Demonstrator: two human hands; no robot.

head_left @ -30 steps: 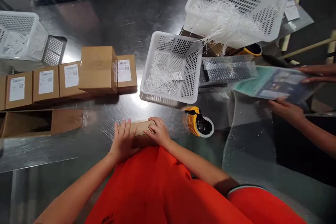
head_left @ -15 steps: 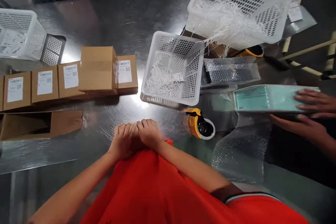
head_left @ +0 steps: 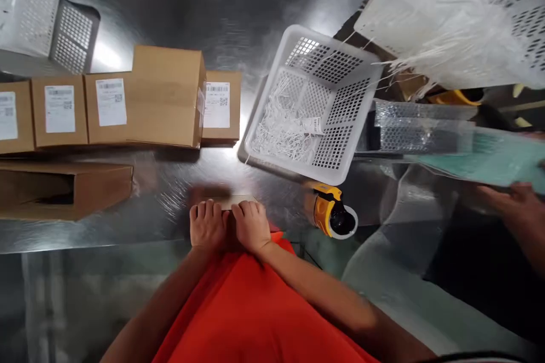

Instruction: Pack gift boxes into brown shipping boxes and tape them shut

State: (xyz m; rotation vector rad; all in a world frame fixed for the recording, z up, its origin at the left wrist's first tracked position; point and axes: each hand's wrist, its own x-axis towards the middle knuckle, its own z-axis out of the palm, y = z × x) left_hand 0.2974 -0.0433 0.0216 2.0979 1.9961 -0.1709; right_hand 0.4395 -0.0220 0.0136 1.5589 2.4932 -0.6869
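Side by side at the table's front edge, my left hand (head_left: 208,225) and my right hand (head_left: 252,227) have their fingers curled over the near edge of a small cardboard box (head_left: 238,200). Most of that box is hidden by my hands and red shirt; only a light brown top part shows beyond the fingers. To the right of my right hand lies a yellow tape dispenser (head_left: 324,211). Beyond it stands a white plastic basket (head_left: 347,165) with thin white strings and a small printed label inside.
Labelled cardboard boxes (head_left: 106,136) line up on the left, one unlabelled box (head_left: 166,96) among them. An open carton (head_left: 104,190) lies nearer. A larger basket (head_left: 523,28) holds white strings. At right, a co-worker's hand (head_left: 522,198) is by a mint-green pack (head_left: 498,153) above bubble wrap (head_left: 409,204).
The view has moved closer and shifted. More of the small box's top shows past my fingers, which stay on its edge. The co-worker's mint-green pack has tilted and moved right.
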